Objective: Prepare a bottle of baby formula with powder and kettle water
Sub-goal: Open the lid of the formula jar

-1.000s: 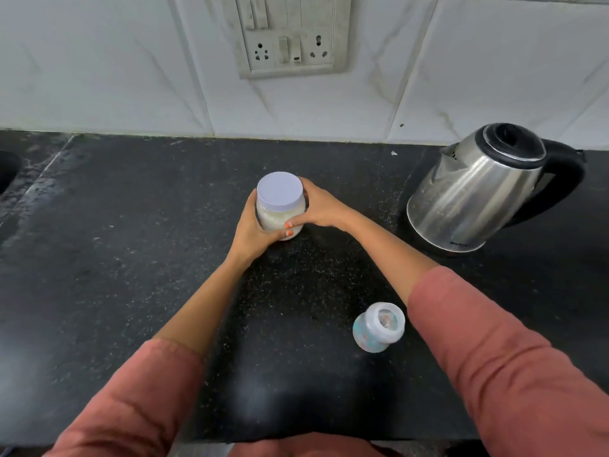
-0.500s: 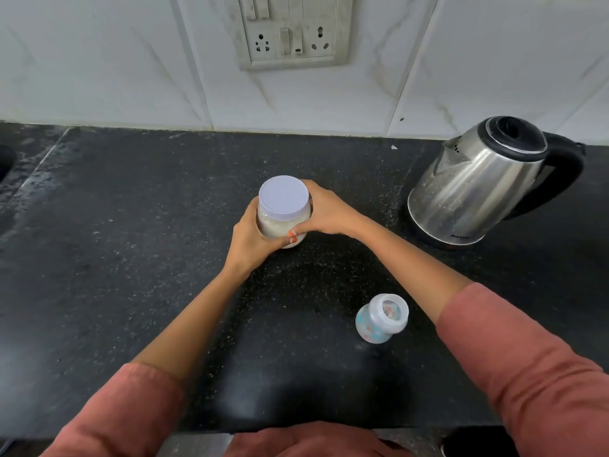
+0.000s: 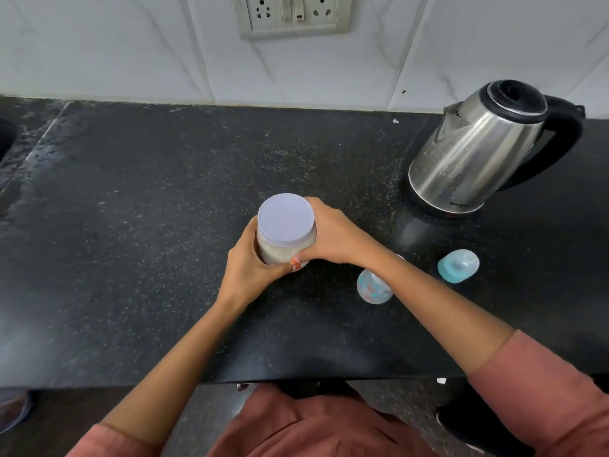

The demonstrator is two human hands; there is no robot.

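Black counter [image 3: 131, 225] runs from the tiled wall [image 3: 131, 44] to the front edge near the body; the left half is open slab. Jar [image 3: 285, 222] of white powder, lid on, mid-counter. Left hand [image 3: 250, 272] wraps its near-left side, right hand [image 3: 333, 235] its far-right side, both curled tight on it. Bottle [image 3: 372, 288] stands under the right forearm, partly hidden. Teal cap [image 3: 458, 265] right of it, apart. Kettle [image 3: 474, 153] back right.

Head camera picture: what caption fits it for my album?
The left hand and right hand grip the lidded jar near the bottle and kettle.
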